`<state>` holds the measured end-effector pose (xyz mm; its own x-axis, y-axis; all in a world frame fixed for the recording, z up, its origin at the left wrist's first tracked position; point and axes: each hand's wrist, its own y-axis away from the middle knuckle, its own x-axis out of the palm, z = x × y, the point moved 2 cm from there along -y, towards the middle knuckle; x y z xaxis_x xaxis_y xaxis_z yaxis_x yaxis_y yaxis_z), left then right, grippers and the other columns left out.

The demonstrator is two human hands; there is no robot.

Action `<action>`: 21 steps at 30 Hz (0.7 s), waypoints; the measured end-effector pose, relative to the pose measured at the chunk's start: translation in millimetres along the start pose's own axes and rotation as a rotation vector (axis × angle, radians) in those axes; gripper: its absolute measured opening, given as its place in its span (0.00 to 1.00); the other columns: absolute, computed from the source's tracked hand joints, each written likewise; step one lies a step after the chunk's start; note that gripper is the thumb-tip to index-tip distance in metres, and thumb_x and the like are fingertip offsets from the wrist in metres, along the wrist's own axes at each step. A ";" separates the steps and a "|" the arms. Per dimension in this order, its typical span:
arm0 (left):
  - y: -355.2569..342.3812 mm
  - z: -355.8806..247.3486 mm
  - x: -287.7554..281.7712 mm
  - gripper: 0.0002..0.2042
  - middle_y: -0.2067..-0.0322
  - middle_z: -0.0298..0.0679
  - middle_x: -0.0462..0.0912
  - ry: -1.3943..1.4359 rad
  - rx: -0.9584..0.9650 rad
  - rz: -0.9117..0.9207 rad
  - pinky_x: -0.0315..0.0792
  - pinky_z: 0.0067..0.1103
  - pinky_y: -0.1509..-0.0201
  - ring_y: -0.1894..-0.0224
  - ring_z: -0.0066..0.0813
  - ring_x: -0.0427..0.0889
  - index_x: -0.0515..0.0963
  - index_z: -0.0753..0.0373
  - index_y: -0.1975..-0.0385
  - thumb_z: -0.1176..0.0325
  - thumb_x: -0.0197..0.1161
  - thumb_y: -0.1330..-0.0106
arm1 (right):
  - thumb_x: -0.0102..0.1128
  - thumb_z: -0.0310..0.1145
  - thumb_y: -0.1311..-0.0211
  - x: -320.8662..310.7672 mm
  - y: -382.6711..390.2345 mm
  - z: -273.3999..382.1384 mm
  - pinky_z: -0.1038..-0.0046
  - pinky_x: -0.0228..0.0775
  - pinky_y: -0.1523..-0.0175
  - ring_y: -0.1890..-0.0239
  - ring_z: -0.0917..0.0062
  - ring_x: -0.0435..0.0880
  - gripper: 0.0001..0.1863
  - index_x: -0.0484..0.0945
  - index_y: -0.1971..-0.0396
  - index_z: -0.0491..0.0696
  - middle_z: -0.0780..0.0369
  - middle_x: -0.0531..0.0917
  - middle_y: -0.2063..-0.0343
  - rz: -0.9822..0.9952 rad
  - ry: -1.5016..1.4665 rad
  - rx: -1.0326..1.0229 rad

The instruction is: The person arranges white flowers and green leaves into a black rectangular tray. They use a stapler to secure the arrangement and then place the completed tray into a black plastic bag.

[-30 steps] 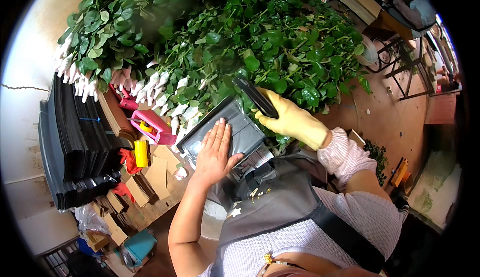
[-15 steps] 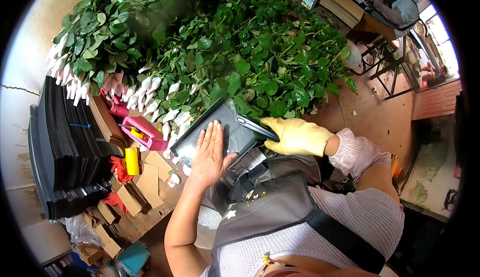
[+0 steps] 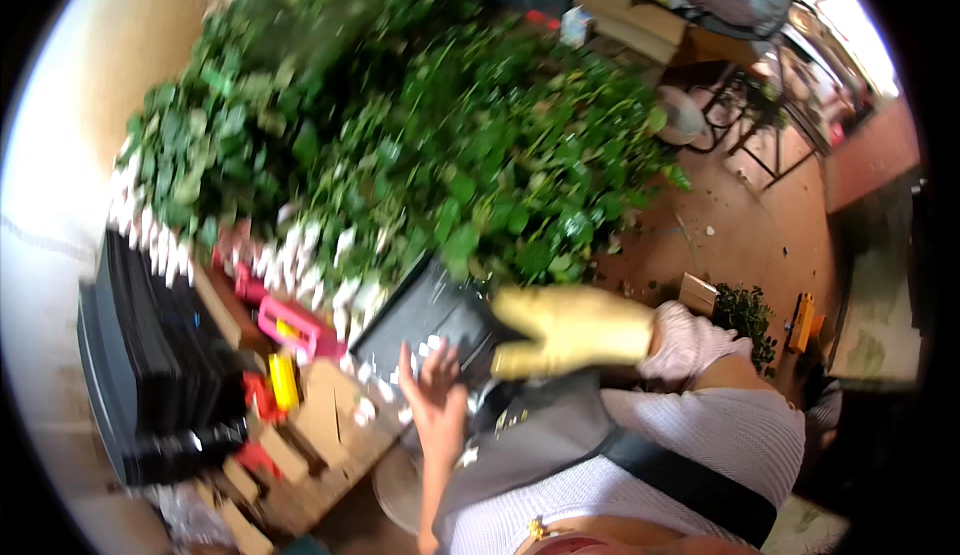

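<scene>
My bare left hand (image 3: pixel 435 395) is open over the lower end of a black, shiny tray-like board (image 3: pixel 430 305), its blurred fingers apart; I cannot tell if they touch it. At the board's right side is my right hand (image 3: pixel 575 330) in a yellow glove. Its thumb and fingers look apart around a dark gap, but motion smears them, and whether anything is in the grip does not show. Just beyond the board spreads a big heap of leafy green stems (image 3: pixel 480 155). White-wrapped flower heads (image 3: pixel 300 255) stick out along the heap's near left side.
A tall stack of black boards (image 3: pixel 150 345) stands at left. Near it are a pink holder (image 3: pixel 295 327), a yellow cylinder (image 3: pixel 284 382) and cardboard pieces (image 3: pixel 325 415). A metal-legged stand (image 3: pixel 760 135) is at far right, and an orange-yellow object (image 3: pixel 802 323) lies on the floor.
My left hand has lifted from lying flat on the board and drawn back toward me. The black-handled tool that was in my right glove no longer shows. The whole view has shifted and blurred.
</scene>
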<state>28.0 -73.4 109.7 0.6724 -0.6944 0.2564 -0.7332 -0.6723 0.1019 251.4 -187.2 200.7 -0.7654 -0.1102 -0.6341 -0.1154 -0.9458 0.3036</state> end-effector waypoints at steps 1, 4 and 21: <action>7.7 3.6 -5.5 0.45 0.31 0.57 0.68 -0.079 0.103 0.025 0.67 0.34 0.29 0.30 0.44 0.72 0.37 0.58 0.20 0.83 0.54 0.36 | 0.58 0.59 0.31 17.1 -5.0 9.7 0.58 0.77 0.45 0.49 0.53 0.84 0.34 0.73 0.42 0.44 0.48 0.85 0.57 0.084 -0.035 -0.157; 9.2 4.9 -33.5 0.43 0.35 0.55 0.67 -0.332 0.183 -0.378 0.70 0.37 0.30 0.36 0.45 0.74 0.55 0.68 0.27 0.80 0.63 0.48 | 0.55 0.52 0.25 59.9 -31.7 4.3 0.64 0.75 0.51 0.55 0.63 0.84 0.24 0.81 0.55 0.42 0.53 0.85 0.59 0.281 -0.468 -0.543; -60.2 -23.0 -96.0 0.14 0.55 0.54 0.86 -1.384 0.556 -0.583 0.77 0.39 0.45 0.54 0.53 0.83 0.82 0.65 0.47 0.65 0.59 0.26 | 0.41 0.49 0.21 0.3 26.2 -83.9 0.56 0.82 0.48 0.54 0.54 0.87 0.29 0.63 0.26 0.55 0.52 0.86 0.53 -0.238 -0.011 0.229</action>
<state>5.2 39.7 101.0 0.6307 0.1996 -0.7499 -0.4372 -0.7070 -0.5559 301.3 -237.7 148.8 -0.7067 0.1101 -0.6989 -0.4304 -0.8509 0.3012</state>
